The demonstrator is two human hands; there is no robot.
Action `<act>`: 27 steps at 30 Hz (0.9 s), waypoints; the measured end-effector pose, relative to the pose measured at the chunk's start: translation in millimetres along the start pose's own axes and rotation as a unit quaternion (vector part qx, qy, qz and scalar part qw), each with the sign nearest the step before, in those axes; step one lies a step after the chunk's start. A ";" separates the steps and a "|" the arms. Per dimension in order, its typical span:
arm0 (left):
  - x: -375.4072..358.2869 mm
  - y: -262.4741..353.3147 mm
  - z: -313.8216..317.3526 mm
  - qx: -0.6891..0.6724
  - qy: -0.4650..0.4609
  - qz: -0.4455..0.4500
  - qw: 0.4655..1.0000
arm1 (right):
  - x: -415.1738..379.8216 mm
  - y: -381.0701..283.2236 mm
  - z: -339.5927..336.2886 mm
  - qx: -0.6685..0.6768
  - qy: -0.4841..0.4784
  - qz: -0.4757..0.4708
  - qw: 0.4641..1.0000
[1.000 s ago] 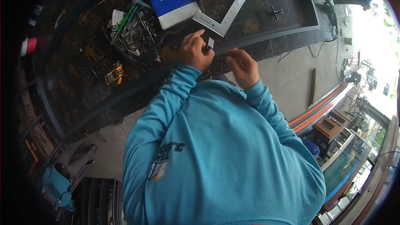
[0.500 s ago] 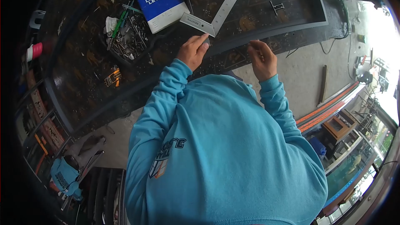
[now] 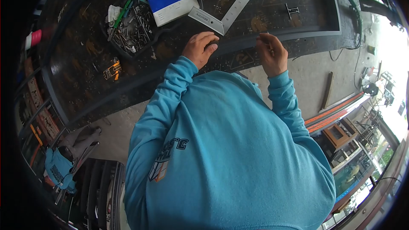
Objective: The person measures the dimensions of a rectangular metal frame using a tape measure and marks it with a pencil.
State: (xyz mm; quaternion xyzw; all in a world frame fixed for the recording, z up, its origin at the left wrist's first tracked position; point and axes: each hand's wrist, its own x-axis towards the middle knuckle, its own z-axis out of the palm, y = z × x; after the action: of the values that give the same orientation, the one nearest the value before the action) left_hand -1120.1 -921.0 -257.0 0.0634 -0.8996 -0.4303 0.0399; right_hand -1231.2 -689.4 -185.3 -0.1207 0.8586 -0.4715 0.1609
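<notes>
Hold the left hand (image 3: 198,52) and right hand (image 3: 274,58), both loosely curled with contents indeterminable, steady at the tabletop's (image 3: 81,89) near edge, avoiding contact with the try square (image 3: 206,18) just beyond the left.

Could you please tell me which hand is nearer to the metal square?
Left. The left hand is by the corner of the metal square; the right hand is farther off, to the right.

A turquoise-blue, long-sleeved cloth shirt (image 3: 238,145) has bunched, creased sleeves, with black lettering (image 3: 172,148) ending in "°C" above a white-and-orange angular emblem (image 3: 158,171) left of centre.
</notes>
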 end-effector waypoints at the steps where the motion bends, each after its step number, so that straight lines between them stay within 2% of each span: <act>1: -0.1 -3.8 -0.4 -0.022 -0.037 -0.008 0.999 | 0.3 -0.2 0.6 0.008 0.003 -0.002 1.000; 2: -0.7 -6.2 -0.8 -0.043 -0.075 -0.016 0.996 | 0.7 -1.6 0.5 0.008 0.000 -0.001 1.000; 3: -0.6 -3.3 -4.3 -0.042 -0.075 -0.017 0.996 | 1.9 -4.3 0.3 -0.012 -0.007 -0.003 1.000; 5: -0.7 4.2 -12.2 -0.046 -0.141 -0.075 0.986 | 2.1 -3.9 2.3 -0.030 -0.012 -0.002 0.999; 6: -0.4 3.5 -11.9 -0.046 -0.144 -0.075 0.986 | 3.0 -1.4 4.3 0.015 -0.018 0.005 1.000; 7: -0.8 3.0 -11.3 -0.046 -0.137 -0.073 0.987 | 3.2 0.4 5.5 0.061 -0.024 0.013 0.998; 11: -1.3 -0.8 -9.1 -0.048 -0.113 -0.042 0.992 | 1.7 1.9 8.8 0.106 -0.027 0.039 0.993; 13: -1.1 -4.1 -6.4 -0.058 -0.107 -0.059 0.991 | 1.2 1.5 10.1 0.132 -0.030 0.042 0.990; 15: -1.0 -5.2 -4.0 -0.070 -0.100 -0.076 0.990 | 0.8 -1.7 9.9 0.125 -0.033 0.046 0.991; 17: -0.1 -4.8 -3.1 -0.073 -0.078 -0.052 0.993 | 0.5 -2.1 9.9 0.116 -0.035 0.047 0.992; 24: 1.0 -8.0 0.8 -0.079 -0.055 -0.049 0.994 | 0.1 -0.7 11.3 0.106 -0.044 0.045 0.992; 27: 1.7 -9.1 2.4 -0.082 -0.044 -0.073 0.993 | -0.2 -3.8 11.4 0.103 -0.045 0.044 0.993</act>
State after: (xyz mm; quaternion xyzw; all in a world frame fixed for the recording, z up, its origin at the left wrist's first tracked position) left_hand -1121.4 -925.1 -265.6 0.1068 -0.8552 -0.5065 -0.0261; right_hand -1226.3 -700.0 -187.8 -0.0872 0.8016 -0.5442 0.2316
